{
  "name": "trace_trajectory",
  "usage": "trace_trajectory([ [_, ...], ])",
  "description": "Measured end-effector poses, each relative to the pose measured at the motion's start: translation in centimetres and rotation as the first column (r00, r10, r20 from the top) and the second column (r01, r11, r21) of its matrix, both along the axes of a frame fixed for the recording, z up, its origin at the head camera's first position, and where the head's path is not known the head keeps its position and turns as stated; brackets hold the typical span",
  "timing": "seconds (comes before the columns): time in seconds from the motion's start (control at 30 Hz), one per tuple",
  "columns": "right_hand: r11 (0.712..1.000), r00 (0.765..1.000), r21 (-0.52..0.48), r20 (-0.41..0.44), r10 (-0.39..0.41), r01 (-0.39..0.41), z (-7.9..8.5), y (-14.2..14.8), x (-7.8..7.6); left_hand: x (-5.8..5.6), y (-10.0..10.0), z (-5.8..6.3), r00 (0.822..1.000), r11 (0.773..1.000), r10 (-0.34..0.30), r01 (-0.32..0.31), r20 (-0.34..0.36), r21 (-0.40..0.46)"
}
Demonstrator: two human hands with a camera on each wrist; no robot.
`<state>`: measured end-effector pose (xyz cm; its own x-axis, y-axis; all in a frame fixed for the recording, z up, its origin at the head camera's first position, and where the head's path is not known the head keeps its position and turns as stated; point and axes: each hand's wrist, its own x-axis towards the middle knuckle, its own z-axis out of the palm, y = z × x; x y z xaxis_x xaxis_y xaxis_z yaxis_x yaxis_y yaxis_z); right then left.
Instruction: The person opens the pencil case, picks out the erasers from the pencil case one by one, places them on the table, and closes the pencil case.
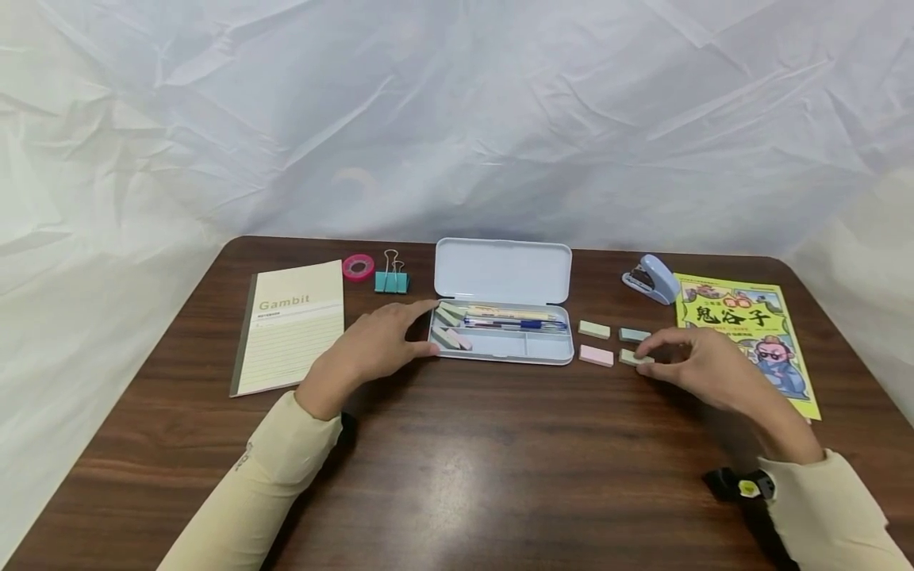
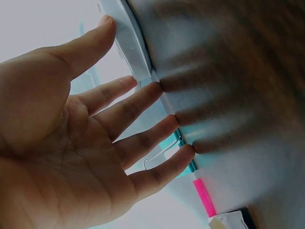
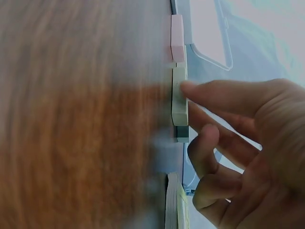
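Note:
An opened pale blue pencil case [image 1: 503,355] lies at the table's middle, with pens and several pastel erasers inside. At its left end rests my left hand [image 1: 382,339], fingers spread and nearly straight, thumb by the case's edge. The left wrist view shows that palm [image 2: 71,148] holding nothing. My right hand [image 1: 714,369] pinches a pale green eraser [image 1: 628,358] on the table between thumb and forefinger. In the right wrist view the thumb touches this eraser's [image 3: 179,98] side. Close by lie a pink eraser [image 1: 596,356], a blue-grey eraser [image 1: 633,335] and a cream-green eraser [image 1: 594,329].
A lined notebook [image 1: 293,341] lies at the left, with pink tape [image 1: 359,267] and a teal binder clip [image 1: 391,282] beyond it. On the right are a light blue stapler [image 1: 653,280] and a yellow comic book [image 1: 750,317]. The dark wooden table [image 1: 457,476] meets white sheeting behind.

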<state>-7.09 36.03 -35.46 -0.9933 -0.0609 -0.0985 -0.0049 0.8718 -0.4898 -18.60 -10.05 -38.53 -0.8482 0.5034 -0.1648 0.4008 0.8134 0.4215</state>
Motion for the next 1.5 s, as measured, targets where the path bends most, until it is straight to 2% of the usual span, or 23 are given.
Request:
trace_trajectory([
  [0.03,1.0,1.0,-0.003,-0.012,0.002,-0.002,0.0,0.0,0.1,0.0,0.0,-0.1,1.0,1.0,-0.008,0.008,-0.016,-0.013],
  [0.1,1.0,0.999,-0.004,-0.038,0.005,-0.005,0.1,-0.3,0.1,0.7,0.3,1.2,1.0,1.0,-0.014,0.014,-0.01,-0.02],
  [0.2,1.0,0.997,-0.012,-0.081,0.014,-0.015,0.3,-1.1,0.2,0.6,0.1,0.8,0.999,1.0,-0.023,0.022,-0.035,-0.018],
  [0.23,1.0,0.996,-0.019,-0.092,0.017,-0.019,0.4,-1.6,0.2,0.2,0.0,0.1,0.999,0.999,-0.024,0.023,-0.049,-0.023],
  [0.27,0.999,0.995,-0.03,-0.098,0.018,-0.021,0.5,-2.1,0.2,0.2,-0.1,0.3,0.999,1.0,-0.02,0.019,-0.037,-0.01],
  [0.33,0.998,0.993,-0.06,-0.114,0.022,-0.029,0.6,-3.1,0.2,-0.3,-0.3,-0.8,0.998,1.0,-0.02,0.02,-0.051,-0.009],
  [0.37,0.997,0.993,-0.072,-0.115,0.023,-0.031,0.7,-3.7,0.1,-0.3,-0.3,-0.7,0.999,1.0,-0.017,0.017,-0.037,-0.01],
  [0.43,0.995,0.993,-0.093,-0.113,0.029,-0.04,0.9,-4.9,-0.1,-0.8,-0.4,-1.5,0.999,1.0,-0.01,0.01,-0.039,-0.001],
  [0.6,0.988,0.992,-0.14,-0.111,0.052,-0.068,1.1,-7.8,-0.9,-0.6,-0.3,-0.8,0.999,1.0,-0.006,0.006,-0.033,-0.003],
  [0.77,0.98,0.991,-0.177,-0.117,0.069,-0.089,0.9,-11.0,-2.0,0.1,0.0,0.4,1.0,1.0,-0.01,0.009,-0.026,-0.023],
  [0.83,0.978,0.992,-0.184,-0.101,0.081,-0.099,0.8,-12.3,-2.5,0.1,0.1,0.5,1.0,1.0,-0.009,0.008,-0.023,-0.027],
  [0.9,0.975,0.992,-0.194,-0.081,0.092,-0.106,0.6,-13.6,-3.0,0.1,0.2,0.5,1.0,0.999,-0.008,0.008,-0.014,-0.038],
  [1.03,0.971,0.991,-0.204,-0.07,0.115,-0.127,0.2,-15.8,-3.9,-0.4,0.0,-0.7,0.999,1.0,-0.002,0.001,-0.038,-0.021],
  [1.1,0.968,0.989,-0.205,-0.079,0.128,-0.142,0.0,-16.7,-4.3,0.0,0.1,0.0,0.999,1.0,0.001,-0.002,-0.032,-0.023],
  [1.17,0.966,0.986,-0.204,-0.085,0.142,-0.157,-0.1,-17.4,-4.7,0.6,0.5,1.3,1.0,0.999,0.007,-0.008,-0.012,-0.034],
  [1.23,0.965,0.984,-0.203,-0.083,0.155,-0.169,-0.2,-18.1,-5.0,0.5,0.3,1.0,1.0,0.999,-0.002,0.001,-0.017,-0.039],
  [1.27,0.964,0.984,-0.201,-0.079,0.161,-0.174,-0.2,-18.5,-5.1,1.0,0.5,1.9,1.0,0.999,0.002,-0.002,-0.002,-0.042],
  [1.4,0.967,0.984,-0.187,-0.058,0.167,-0.175,-0.2,-19.8,-5.5,1.5,0.5,2.2,1.0,0.999,0.006,-0.006,-0.01,-0.037],
  [1.47,0.968,0.983,-0.174,-0.062,0.173,-0.181,-0.9,-20.0,-6.0,2.5,0.9,4.1,1.0,0.999,0.017,-0.016,0.015,-0.046],
  [1.5,0.968,0.983,-0.172,-0.06,0.174,-0.182,-1.2,-20.1,-6.3,2.4,0.9,4.0,1.0,0.999,0.018,-0.017,0.016,-0.045],
])
